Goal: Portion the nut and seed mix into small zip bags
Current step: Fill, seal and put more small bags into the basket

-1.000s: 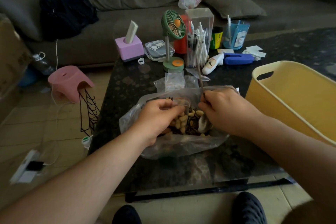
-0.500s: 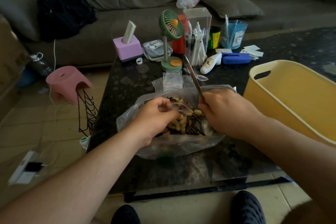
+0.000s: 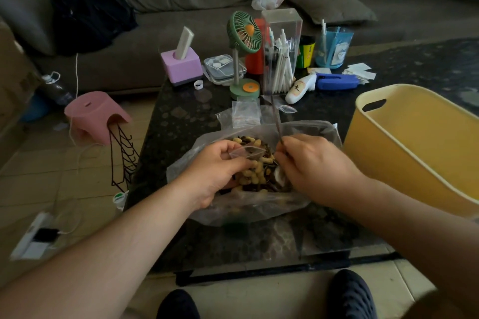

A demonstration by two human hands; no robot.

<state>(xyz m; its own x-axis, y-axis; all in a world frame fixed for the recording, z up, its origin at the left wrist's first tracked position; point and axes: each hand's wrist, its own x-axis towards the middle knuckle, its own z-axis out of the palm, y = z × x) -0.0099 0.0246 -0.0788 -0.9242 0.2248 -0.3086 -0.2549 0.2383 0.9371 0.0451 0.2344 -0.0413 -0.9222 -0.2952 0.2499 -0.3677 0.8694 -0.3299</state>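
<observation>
The dark bench carries a yellow tub at its right edge and a big clear bag of nuts and seeds near its front edge. Spare small zip bags lie just behind the big bag. Inside the big bag, the left hand pinches a small zip bag at its mouth, lifted slightly higher than a second ago. The right hand grips a metal spoon, its handle now leaning further toward the bench's back edge, its bowl in the mix.
</observation>
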